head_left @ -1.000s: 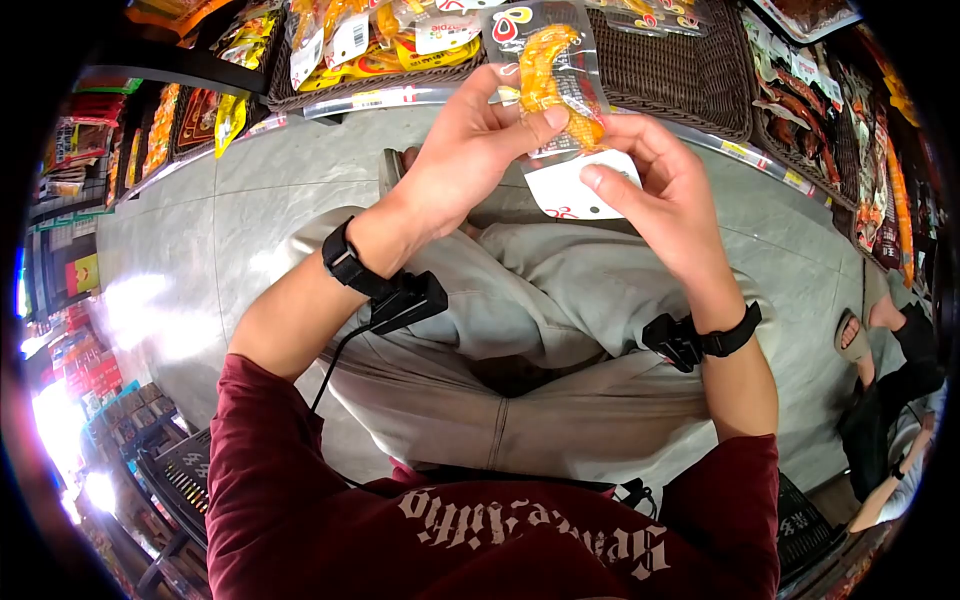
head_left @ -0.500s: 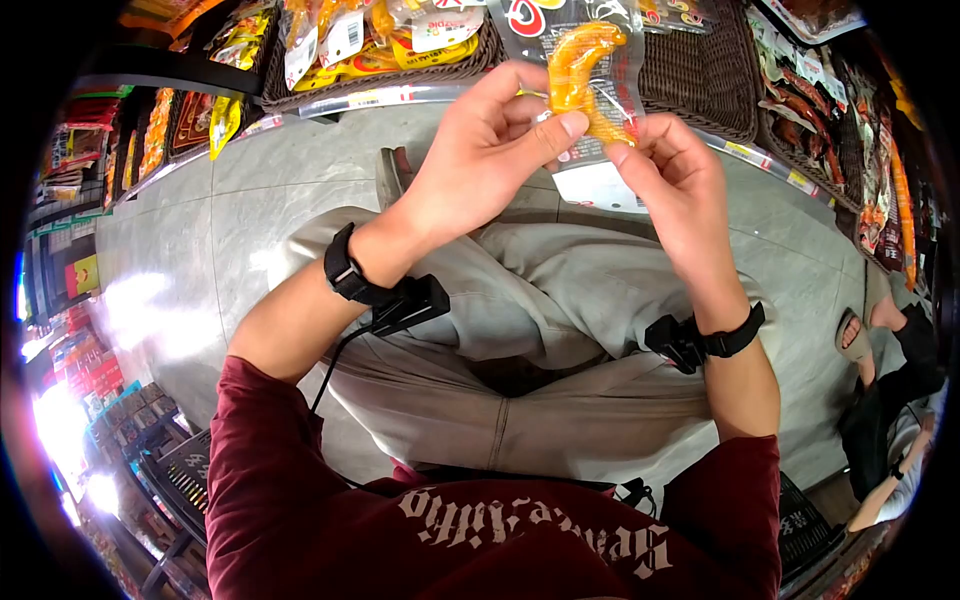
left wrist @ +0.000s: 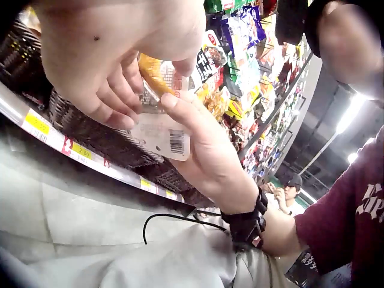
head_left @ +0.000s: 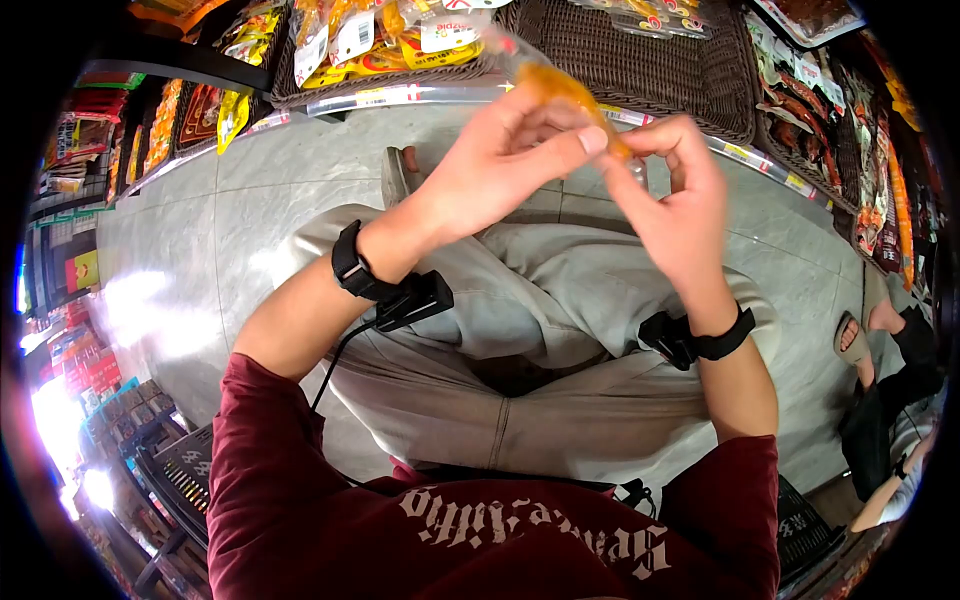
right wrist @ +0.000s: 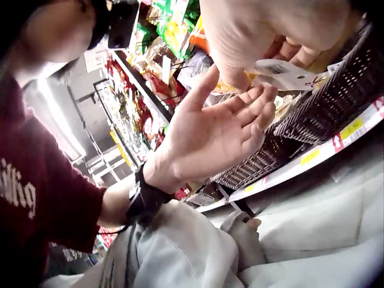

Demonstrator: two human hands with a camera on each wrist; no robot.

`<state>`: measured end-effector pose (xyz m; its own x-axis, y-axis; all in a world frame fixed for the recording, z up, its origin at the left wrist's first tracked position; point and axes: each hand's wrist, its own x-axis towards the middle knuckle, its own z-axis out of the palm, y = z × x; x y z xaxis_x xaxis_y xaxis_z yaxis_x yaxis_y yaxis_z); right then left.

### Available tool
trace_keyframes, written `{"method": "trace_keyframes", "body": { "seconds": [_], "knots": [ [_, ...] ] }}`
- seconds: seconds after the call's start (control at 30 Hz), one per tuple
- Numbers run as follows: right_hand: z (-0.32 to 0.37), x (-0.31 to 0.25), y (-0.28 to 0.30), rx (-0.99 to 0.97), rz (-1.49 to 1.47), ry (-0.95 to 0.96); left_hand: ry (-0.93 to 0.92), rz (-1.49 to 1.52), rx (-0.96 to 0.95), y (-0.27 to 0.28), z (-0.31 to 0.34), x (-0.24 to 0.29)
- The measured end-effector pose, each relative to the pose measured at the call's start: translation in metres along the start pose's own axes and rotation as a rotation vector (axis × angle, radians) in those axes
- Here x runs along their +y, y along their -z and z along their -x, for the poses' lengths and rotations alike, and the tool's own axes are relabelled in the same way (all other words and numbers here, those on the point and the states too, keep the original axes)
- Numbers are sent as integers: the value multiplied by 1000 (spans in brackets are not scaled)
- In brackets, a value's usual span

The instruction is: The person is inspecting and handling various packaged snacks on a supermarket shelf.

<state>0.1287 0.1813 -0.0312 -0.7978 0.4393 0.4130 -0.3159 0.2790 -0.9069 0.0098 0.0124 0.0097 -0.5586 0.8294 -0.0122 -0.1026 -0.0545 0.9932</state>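
Observation:
A clear vacuum-packed snack pouch with a curved orange-brown piece inside is tilted and motion-blurred before the shelf in the head view. My left hand holds its near side, thumb in front and fingers partly behind. At the lower right end, my right hand pinches the pouch between thumb and index finger. The left wrist view shows the pouch's white barcode label between both hands, with the right thumb lying on the pack. In the right wrist view, my left hand shows its palm, fingers partly bent.
Ahead stands a store shelf edge with price tags. Packaged snacks fill a wicker basket at left; another wicker basket is behind the hands. Grey-trousered knees are below. Another person's sandaled foot is at right.
The pouch was raised facing the head camera, slid right, then turned edge-on and tipped left. Its white label has left the head view. Both hands still hold it.

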Motion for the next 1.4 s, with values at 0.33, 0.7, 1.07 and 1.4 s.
{"method": "trace_keyframes", "body": {
  "seconds": [0.33,0.7,1.07,1.4],
  "knots": [
    [0,-14,-3,-161,383,250,-19,-77,-79,5,7,-3],
    [-7,-13,5,-22,-77,-179,88,-14,-101,13,3,-9],
    [6,-25,13,-410,-395,-382,103,-18,-257,11,15,0],
    [14,-26,17,-480,-360,-428,197,-47,-406,14,19,13]
  ]
}}
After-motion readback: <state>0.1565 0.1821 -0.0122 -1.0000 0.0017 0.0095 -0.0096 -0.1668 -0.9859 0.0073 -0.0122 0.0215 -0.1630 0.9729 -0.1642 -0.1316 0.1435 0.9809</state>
